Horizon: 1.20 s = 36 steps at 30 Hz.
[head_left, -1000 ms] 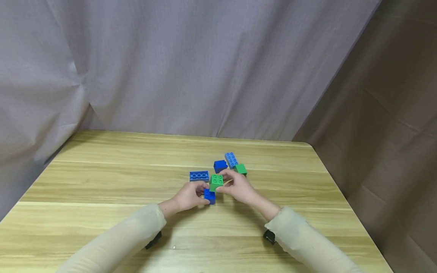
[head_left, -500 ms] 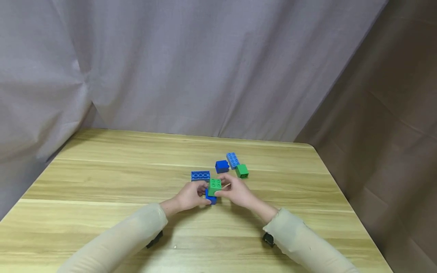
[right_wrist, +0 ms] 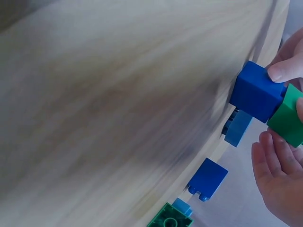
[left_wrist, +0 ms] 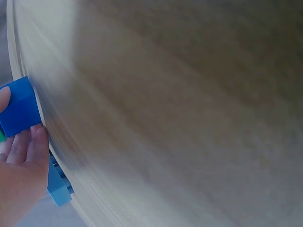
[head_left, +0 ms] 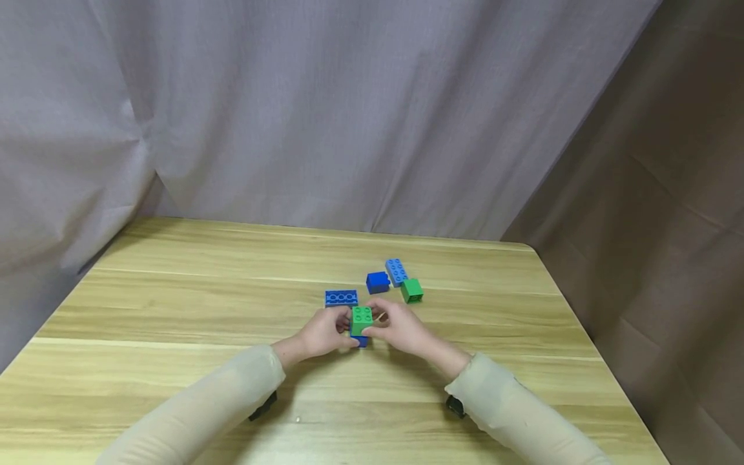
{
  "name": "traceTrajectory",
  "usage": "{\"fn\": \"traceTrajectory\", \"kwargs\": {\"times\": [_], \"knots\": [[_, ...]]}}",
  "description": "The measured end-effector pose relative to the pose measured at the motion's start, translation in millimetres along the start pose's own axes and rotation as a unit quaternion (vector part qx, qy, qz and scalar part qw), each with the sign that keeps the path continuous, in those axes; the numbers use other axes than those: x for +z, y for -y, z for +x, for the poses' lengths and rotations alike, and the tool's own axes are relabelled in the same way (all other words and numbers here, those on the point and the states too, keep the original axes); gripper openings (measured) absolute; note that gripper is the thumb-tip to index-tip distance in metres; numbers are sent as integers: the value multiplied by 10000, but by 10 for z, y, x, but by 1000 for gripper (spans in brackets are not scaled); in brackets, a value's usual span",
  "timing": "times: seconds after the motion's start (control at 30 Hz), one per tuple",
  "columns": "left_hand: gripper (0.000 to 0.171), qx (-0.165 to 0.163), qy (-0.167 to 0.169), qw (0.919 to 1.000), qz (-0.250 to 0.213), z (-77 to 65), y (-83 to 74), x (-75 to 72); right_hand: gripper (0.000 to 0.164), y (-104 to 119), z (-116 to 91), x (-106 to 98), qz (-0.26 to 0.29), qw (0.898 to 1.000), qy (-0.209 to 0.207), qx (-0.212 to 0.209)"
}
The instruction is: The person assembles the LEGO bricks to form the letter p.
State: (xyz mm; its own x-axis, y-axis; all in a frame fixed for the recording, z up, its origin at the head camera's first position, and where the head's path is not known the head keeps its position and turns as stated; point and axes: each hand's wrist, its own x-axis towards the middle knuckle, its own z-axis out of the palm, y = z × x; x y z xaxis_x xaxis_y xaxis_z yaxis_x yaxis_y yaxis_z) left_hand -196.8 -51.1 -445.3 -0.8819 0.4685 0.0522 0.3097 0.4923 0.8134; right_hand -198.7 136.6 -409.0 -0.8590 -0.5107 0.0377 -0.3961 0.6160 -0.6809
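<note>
My left hand [head_left: 320, 333] pinches a dark blue toy building brick [head_left: 362, 341] between thumb and fingers, low at the table. On the brick's studded side sits a bright green building brick [head_left: 361, 322], gripped by my right hand [head_left: 407, 329]. From the right wrist view, the green brick [right_wrist: 288, 118] meets the blue brick [right_wrist: 255, 92] at the studs, and a little of the studs shows between them. Whether the two are fully pressed together I cannot tell. In the left wrist view the blue brick [left_wrist: 21, 108] covers most of the green one.
Just behind the hands a long blue brick [head_left: 341, 298] lies with its hollow side showing. Farther back are another dark blue brick [head_left: 378, 282], a lighter blue long brick [head_left: 396, 272] and a second green brick [head_left: 412, 290]. A grey curtain [head_left: 325, 116] hangs behind the wooden table [head_left: 203, 284].
My right hand has brought the green brick left and down onto the blue brick, covering most of its top. My left hand has stayed nearly still with the blue brick.
</note>
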Motion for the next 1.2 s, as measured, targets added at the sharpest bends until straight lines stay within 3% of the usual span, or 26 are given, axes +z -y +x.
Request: {"fn": "traceTrajectory", "kwargs": {"times": [0.53, 0.9, 1.03, 1.2], "knots": [[28, 37, -52, 9999, 82, -15, 0, -11, 39, 53, -49, 24, -1161, 9923, -60, -418], [26, 65, -11, 10000, 29, -17, 15, -4, 53, 100, -6, -39, -972, 9950, 130, -203], [24, 89, 14, 10000, -1, -17, 12, -2, 44, 130, 3, -38, -865, 9957, -28, -335], [24, -8, 2, 10000, -46, -12, 4, 3, 35, 157, 16, -39, -1097, 9924, -81, -560]]}}
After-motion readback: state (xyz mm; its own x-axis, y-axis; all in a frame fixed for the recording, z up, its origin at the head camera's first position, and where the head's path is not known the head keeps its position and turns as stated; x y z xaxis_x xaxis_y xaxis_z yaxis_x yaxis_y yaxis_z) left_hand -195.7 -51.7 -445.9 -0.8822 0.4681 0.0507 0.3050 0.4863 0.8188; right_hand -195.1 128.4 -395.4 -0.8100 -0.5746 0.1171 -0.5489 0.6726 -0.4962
